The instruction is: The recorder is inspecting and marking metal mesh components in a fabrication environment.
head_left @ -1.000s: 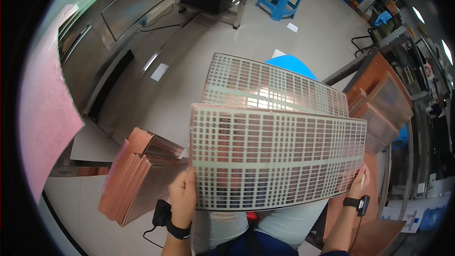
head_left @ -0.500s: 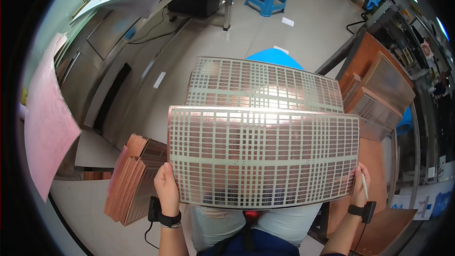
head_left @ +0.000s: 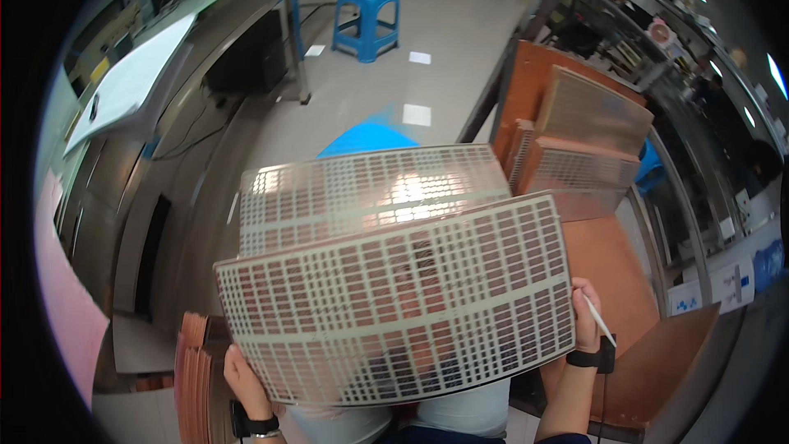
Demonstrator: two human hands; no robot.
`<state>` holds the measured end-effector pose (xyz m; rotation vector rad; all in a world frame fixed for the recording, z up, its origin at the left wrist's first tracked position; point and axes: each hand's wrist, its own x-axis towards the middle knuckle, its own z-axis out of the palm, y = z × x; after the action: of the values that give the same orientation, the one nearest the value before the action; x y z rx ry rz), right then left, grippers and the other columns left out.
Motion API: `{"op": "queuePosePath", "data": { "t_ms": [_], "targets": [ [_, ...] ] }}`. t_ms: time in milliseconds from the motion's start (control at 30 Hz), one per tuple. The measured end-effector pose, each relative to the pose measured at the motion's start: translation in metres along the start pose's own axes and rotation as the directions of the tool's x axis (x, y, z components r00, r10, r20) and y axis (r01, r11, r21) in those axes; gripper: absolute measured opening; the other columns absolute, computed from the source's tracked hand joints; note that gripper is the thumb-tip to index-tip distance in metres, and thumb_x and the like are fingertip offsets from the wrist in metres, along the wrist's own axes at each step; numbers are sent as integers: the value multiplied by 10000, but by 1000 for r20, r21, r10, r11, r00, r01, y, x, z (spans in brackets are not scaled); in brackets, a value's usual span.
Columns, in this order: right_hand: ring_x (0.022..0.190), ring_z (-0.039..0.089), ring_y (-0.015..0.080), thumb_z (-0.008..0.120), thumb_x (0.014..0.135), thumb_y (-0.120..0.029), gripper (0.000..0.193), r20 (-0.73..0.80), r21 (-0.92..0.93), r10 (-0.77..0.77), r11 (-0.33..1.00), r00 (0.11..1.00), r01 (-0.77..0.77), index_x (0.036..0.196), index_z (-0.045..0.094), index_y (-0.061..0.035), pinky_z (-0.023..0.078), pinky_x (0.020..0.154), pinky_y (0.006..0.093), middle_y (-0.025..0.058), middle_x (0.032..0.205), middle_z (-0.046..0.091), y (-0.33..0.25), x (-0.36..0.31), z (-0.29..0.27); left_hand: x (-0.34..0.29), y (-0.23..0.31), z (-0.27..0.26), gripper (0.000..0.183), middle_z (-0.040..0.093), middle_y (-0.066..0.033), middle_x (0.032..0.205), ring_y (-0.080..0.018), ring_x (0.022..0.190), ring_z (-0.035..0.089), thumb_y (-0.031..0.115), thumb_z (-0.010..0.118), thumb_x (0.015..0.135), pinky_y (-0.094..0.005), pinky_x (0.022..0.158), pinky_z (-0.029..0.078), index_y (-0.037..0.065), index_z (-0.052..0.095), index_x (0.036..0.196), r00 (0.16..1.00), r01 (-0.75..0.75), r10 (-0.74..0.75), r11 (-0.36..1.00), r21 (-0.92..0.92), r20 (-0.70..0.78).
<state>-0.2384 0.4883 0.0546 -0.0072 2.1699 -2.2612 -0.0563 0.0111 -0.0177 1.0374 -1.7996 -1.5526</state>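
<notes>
Well left of the panel (head_left: 411, 308), a pink sheet (head_left: 70, 304) hangs at the edge of view. Beyond it, up and left of the panel, white paper (head_left: 136, 82) lies with a small dark thing on it. Just left of the panel's lower left corner stands a stack (head_left: 194, 386) of copper-coloured boards. The left hand (head_left: 245, 378) is closed on that corner, thumb side showing, its other fingers largely hidden behind the panel. A black box (head_left: 249, 57) sits well beyond the panel's left end.

The panel itself is above the person's lap, tilted, its right end higher in view; a pale grid covers its face. Directly behind it shows a similar rear panel (head_left: 329, 197), partly covered; whether the two touch I cannot tell. Far beyond the panel is a blue stool (head_left: 367, 20).

At the panel's right edge, the right hand (head_left: 585, 312) is closed on it, fingers curled, also keeping a thin white stick (head_left: 601, 322). Beyond the panel's upper right, more boards (head_left: 596, 111) lean against an orange-brown sheet (head_left: 530, 74).
</notes>
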Motion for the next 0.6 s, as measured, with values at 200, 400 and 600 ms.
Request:
{"op": "queuePosePath", "data": {
  "t_ms": [200, 400, 600],
  "targets": [
    [803, 559, 77, 543, 918, -234, 293, 30, 180, 0, 984, 1000, -5, 1051, 539, 26, 455, 725, 209, 46, 909, 611, -9, -6, 2, -4, 2, 0, 354, 483, -7, 746, -68, 682, 437, 300, 366, 998, -217, 638, 376, 3, 490, 850, 998, 60, -56, 987, 151, -34],
    [853, 568, 107, 536, 918, -231, 284, 21, 200, 0, 980, 1000, -4, 1034, 558, 28, 453, 759, 237, 69, 944, 621, -17, -6, 6, 0, -3, 4, 396, 593, -62, 886, -124, 760, 524, 289, 337, 1003, -277, 709, 422, -53, 530, 953, 1000, 11, -8, 988, 155, -23],
    [840, 556, 87, 476, 946, -181, 255, -9, 234, 55, 971, 998, -52, 1077, 550, 25, 443, 753, 217, 54, 932, 617, -19, -7, 14, 1, -13, 11, 418, 584, -76, 926, -143, 793, 535, 316, 330, 1006, -293, 751, 424, -56, 519, 1034, 941, -36, 153, 933, 358, -303]
  ]
}}
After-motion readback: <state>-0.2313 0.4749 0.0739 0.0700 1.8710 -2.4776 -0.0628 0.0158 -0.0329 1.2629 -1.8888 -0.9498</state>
